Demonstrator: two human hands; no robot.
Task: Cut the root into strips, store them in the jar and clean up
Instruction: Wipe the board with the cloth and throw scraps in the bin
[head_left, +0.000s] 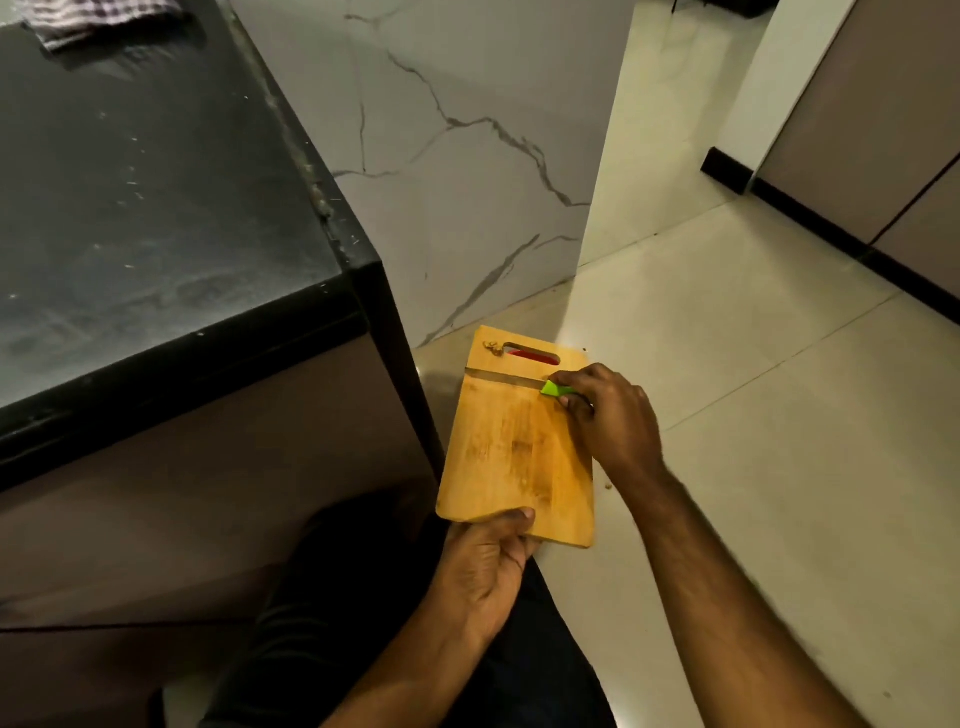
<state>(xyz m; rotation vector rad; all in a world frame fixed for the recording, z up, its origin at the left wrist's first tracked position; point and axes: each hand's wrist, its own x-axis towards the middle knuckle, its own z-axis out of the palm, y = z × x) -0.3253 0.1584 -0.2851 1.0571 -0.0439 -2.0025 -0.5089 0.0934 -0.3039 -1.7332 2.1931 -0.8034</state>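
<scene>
A wooden cutting board (511, 447) is held out over the floor, beside the corner of the counter. My left hand (485, 566) grips its near edge, thumb on top. My right hand (608, 415) holds a knife by its green handle (556, 389). The blade (506, 378) lies flat across the board's far end, just below the handle slot. A few brown root scraps (493, 348) sit at the far left corner of the board. Something red (532, 356) shows through the slot. No jar is in view.
A dark counter (156, 218) fills the left, with a checked cloth (98, 21) at its far edge. A marble-look wall panel (467, 156) stands behind the board. Pale floor tiles (753, 415) stretch to the right, with small crumbs (608, 487) near the board.
</scene>
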